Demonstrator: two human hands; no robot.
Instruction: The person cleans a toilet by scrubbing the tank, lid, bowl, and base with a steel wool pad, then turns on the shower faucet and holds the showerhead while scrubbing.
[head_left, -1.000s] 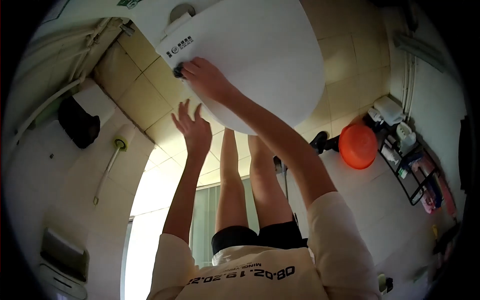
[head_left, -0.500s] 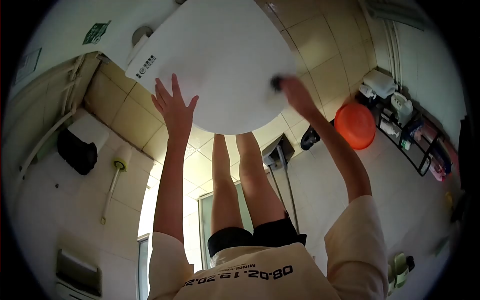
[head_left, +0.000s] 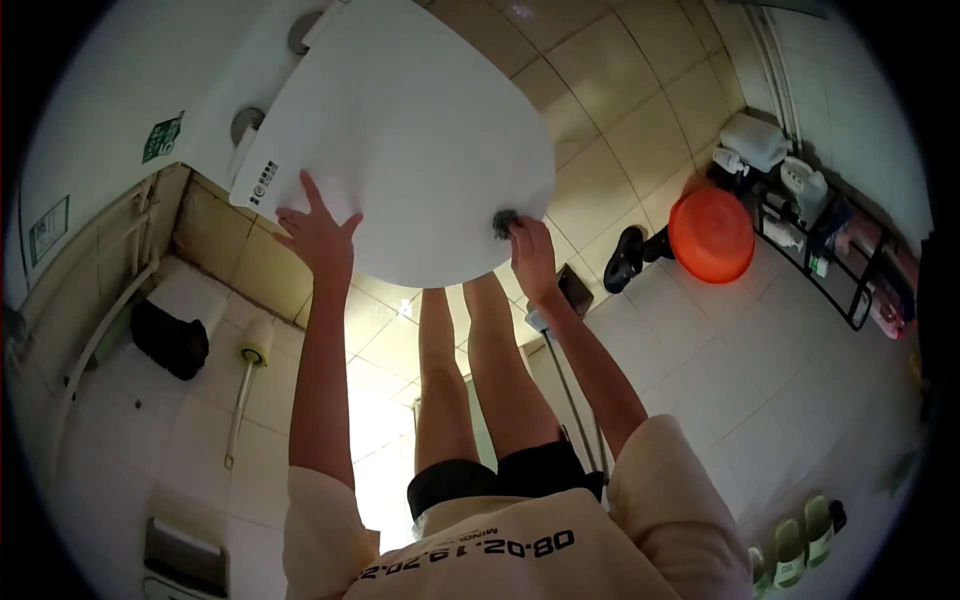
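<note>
A white toilet lid (head_left: 420,140) with black printing near its hinge end fills the upper middle of the view. My left hand (head_left: 320,235) lies on the lid's left side with fingers spread, holding nothing. A dark grey steel wool scrubber (head_left: 505,223) is pressed to the lid near its right edge. My right hand (head_left: 535,255) grips it with closed fingertips.
Round metal hinge fittings (head_left: 248,124) sit at the lid's left. An orange basin (head_left: 710,235), a black shoe (head_left: 625,260) and a black rack (head_left: 815,255) with bottles stand right. A long-handled dustpan (head_left: 572,292) is beside my legs; a toilet brush (head_left: 247,375) is left; green slippers (head_left: 790,553) lie lower right.
The right hand has moved left and down across the lid with the scrubber. The view has shifted, and the left hand stays spread on the lid.
</note>
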